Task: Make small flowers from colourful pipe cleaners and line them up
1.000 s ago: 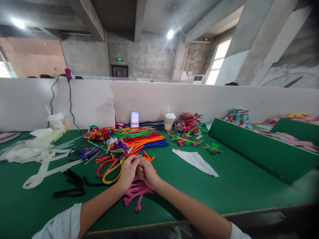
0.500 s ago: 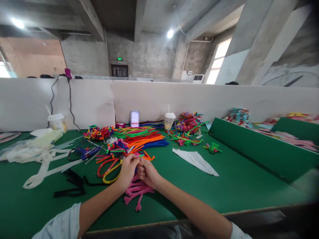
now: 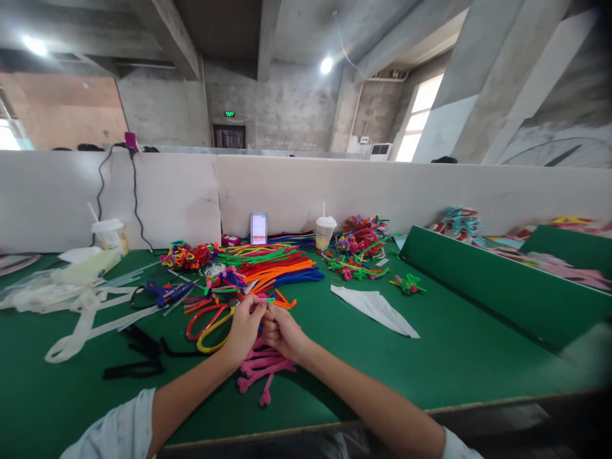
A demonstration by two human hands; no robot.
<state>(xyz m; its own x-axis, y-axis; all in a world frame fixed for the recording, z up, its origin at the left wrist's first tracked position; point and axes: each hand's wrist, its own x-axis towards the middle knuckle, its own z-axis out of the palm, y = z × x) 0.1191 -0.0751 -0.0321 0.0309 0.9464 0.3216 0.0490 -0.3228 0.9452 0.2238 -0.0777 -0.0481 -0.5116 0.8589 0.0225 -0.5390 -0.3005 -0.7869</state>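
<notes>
Hands point(image 3: 284, 335) over green table point(image 3: 459, 360) (concrete room point(image 3: 287, 99))

Your left hand point(image 3: 245, 328): bare, bent at the knuckles, thumb and fingers pinched together. Your right hand point(image 3: 287, 336): bare, fingers curled under, thumb end just beside the left. Your forearms point(image 3: 370, 398): bare, converging from pale sleeves point(image 3: 119, 426).

The camera is sitting on the person's head. It is facing forward and a bit down, looking over the left hand point(image 3: 245, 326) and right hand point(image 3: 285, 333) close by, across the green table point(image 3: 459, 350), toward the far wall point(image 3: 296, 95).
</notes>
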